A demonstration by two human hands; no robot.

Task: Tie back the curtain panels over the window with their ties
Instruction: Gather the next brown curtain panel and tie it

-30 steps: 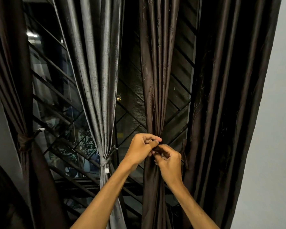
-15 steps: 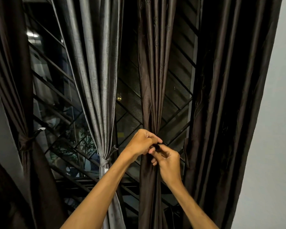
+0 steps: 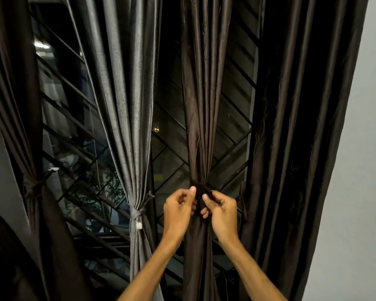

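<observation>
A dark brown curtain panel (image 3: 201, 118) hangs gathered in the middle of the window, cinched by a dark brown tie (image 3: 201, 187) wrapped round it. My left hand (image 3: 178, 210) pinches the tie's left end between thumb and fingers. My right hand (image 3: 223, 210) pinches the right end just below the wrap. The two hands sit close together in front of the bunched fabric, and the ends of the tie are partly hidden by my fingers.
A grey curtain panel (image 3: 122, 105) to the left is bound by a grey tie (image 3: 137, 213). At far left a brown panel (image 3: 15, 105) is bound by its tie (image 3: 34, 187). A wide brown panel (image 3: 302, 127) hangs loose on the right, beside a pale wall (image 3: 360, 170). Diagonal window bars (image 3: 172, 153) stand behind.
My hands have drawn slightly apart and dropped a little, uncovering the tie wrapped round the middle panel. The fabric is now cinched tighter at the wrap.
</observation>
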